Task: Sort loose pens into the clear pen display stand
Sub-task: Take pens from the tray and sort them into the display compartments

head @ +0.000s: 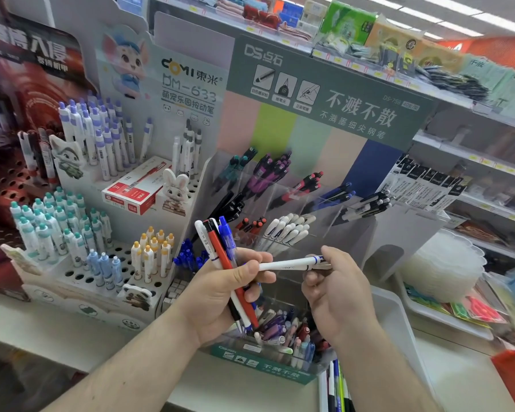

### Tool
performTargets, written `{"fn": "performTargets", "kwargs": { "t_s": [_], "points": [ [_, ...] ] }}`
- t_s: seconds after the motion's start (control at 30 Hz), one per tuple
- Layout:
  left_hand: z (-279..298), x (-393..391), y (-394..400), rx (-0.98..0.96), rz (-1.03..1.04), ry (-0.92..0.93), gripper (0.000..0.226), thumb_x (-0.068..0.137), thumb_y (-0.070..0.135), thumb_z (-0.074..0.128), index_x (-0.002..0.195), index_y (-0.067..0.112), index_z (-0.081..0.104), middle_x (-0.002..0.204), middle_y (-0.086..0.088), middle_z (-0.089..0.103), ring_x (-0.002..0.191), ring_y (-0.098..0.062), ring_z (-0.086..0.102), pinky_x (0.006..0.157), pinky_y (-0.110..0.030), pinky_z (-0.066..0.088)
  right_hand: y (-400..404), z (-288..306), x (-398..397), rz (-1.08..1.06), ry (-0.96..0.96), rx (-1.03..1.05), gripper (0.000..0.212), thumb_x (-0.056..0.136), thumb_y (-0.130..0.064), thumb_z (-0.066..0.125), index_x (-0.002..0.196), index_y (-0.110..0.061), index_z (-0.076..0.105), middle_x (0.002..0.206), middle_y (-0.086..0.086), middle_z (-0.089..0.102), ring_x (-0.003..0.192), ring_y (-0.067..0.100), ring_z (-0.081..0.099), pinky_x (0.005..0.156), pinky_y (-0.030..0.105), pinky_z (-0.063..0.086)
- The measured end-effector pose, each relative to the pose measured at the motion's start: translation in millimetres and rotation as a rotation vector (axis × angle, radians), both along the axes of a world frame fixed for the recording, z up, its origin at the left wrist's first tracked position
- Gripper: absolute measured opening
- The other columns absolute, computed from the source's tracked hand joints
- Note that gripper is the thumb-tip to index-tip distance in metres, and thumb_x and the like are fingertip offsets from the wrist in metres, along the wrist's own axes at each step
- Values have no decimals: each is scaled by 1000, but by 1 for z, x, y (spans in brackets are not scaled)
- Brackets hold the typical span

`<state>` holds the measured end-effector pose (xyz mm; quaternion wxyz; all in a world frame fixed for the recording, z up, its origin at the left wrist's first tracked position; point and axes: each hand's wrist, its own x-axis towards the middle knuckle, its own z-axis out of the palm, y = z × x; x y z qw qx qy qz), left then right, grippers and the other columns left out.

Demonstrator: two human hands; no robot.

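— What are your hands doing?

— Your left hand [220, 295] grips a bundle of pens [220, 248] upright. Your right hand [330, 286] pinches one white pen [289, 264] level between them.

— Where does it belong?

— The clear display stand [351, 233] rises just behind your hands. White-capped pens [286, 228] fill a lower compartment; match yours there, probably tip downward, sliding it in without knocking its neighbours.

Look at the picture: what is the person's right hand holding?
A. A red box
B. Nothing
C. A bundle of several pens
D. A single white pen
D: the right hand pinches one white pen that lies across toward the left hand, which grips the bundle of pens.
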<state>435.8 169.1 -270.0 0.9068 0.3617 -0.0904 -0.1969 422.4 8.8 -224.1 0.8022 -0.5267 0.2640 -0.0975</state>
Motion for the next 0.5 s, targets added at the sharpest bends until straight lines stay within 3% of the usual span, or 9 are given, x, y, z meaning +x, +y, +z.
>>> {"fn": "performTargets", "kwargs": {
  "t_s": [0.13, 0.33, 0.5],
  "points": [
    [-1, -1, 0, -66, -43, -21, 46, 42, 32, 100, 75, 10, 78, 89, -14, 73, 70, -21, 72, 44, -18, 44, 1, -6, 3, -13, 38, 46, 19, 99, -9, 51, 81, -11, 50, 70, 4, 44, 40, 9, 39, 34, 16, 28],
    [6, -1, 0, 5, -70, -10, 53, 36, 30, 101, 79, 9, 78, 83, -14, 72, 56, -16, 67, 47, -20, 45, -1, -12, 4, 21, 76, 211, 10, 97, -8, 51, 87, -8, 49, 71, 6, 51, 39, 7, 37, 32, 15, 25],
    [1, 6, 3, -42, -12, 57, 60, 39, 27, 101, 92, 11, 79, 100, -12, 73, 69, -16, 69, 44, -17, 46, -13, 19, 9, -60, -93, 13, 14, 101, -7, 47, 87, -7, 50, 72, 6, 48, 44, 8, 44, 36, 17, 33]
  ]
}}
